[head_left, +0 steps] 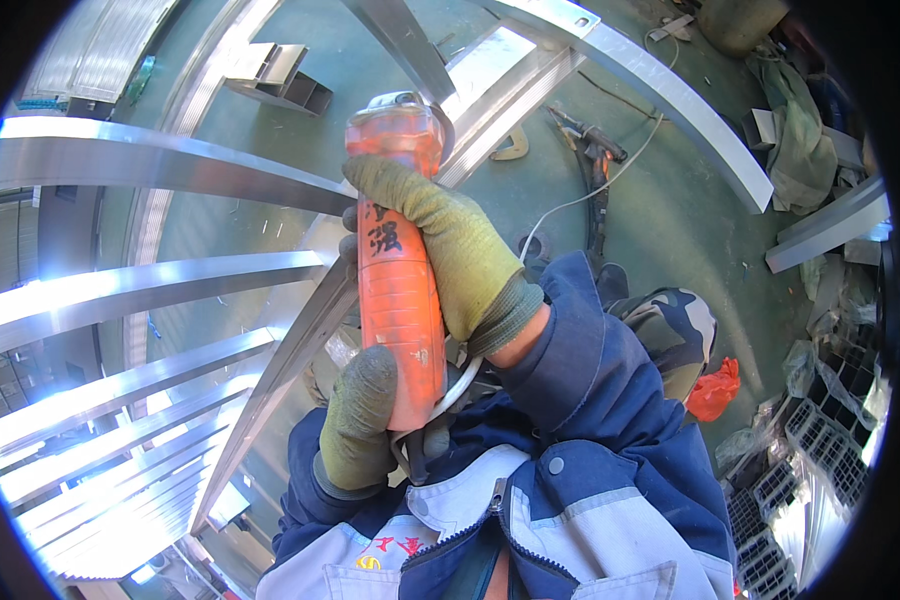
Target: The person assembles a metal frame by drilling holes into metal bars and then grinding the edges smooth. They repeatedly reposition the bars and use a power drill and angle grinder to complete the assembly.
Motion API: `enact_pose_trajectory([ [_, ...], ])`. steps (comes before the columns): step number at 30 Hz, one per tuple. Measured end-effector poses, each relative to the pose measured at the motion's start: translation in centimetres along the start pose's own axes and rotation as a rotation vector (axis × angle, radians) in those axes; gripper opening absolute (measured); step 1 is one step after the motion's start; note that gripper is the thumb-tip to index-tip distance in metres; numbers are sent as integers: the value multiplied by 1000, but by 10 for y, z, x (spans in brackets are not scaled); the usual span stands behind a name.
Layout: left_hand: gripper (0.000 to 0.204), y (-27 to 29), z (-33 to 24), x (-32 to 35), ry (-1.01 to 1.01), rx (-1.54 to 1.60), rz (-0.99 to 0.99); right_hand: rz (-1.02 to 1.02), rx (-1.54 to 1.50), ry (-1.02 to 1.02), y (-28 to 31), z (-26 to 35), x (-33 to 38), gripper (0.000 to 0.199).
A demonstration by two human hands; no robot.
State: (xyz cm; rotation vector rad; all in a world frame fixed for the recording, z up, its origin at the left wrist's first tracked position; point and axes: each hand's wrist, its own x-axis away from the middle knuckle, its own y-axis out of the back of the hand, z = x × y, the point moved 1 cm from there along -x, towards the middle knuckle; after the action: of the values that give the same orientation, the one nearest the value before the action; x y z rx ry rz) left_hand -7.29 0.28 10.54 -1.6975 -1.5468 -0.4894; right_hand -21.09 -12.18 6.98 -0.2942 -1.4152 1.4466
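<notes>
An orange corded power tool, which looks like an angle grinder (398, 310), stands lengthwise in front of my chest with its head pointing away from me. My right hand (440, 235), in a yellow-green work glove, wraps round the upper body just below the head. Lower down, my gloved left hand (360, 415) grips the rear end from the left side. A pale cord (460, 388) runs from beside the tool's rear end. The tool's head lies close to a silver metal frame (280, 185); whether they touch I cannot tell.
Long parallel metal bars (160, 275) of the frame fill the left side. A curved-looking metal beam (670, 95) crosses the upper right. On the green floor lie another power tool (598, 165) and a white cable (570, 200). A red bag (713, 390) and dark mesh crates (825, 450) sit at right.
</notes>
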Motion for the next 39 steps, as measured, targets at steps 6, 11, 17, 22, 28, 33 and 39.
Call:
enact_pose_trajectory([
  [6, 101, 10, 15, -5, -9, 57, -17, 31, 16, -43, 5, 0, 2, 48],
  [11, 84, 13, 15, -6, 22, 97, 42, 10, 30, -76, 8, 1, 3, 47],
  [17, 81, 12, 8, -3, 67, 140, 152, 2, 64, -42, 6, 2, 3, 46],
  [22, 87, 19, 21, -10, -2, 158, 31, 18, 63, -49, 4, 3, -2, 45],
  [28, 70, 49, 29, -32, -105, 384, 276, 30, 36, -68, 5, 2, -8, 45],
  [33, 62, 45, 38, -37, -230, 434, 233, -16, 56, -24, 1, -1, -14, 40],
  [39, 67, 40, 27, -45, -236, 345, 290, -16, 51, -28, 2, -1, -16, 40],
])
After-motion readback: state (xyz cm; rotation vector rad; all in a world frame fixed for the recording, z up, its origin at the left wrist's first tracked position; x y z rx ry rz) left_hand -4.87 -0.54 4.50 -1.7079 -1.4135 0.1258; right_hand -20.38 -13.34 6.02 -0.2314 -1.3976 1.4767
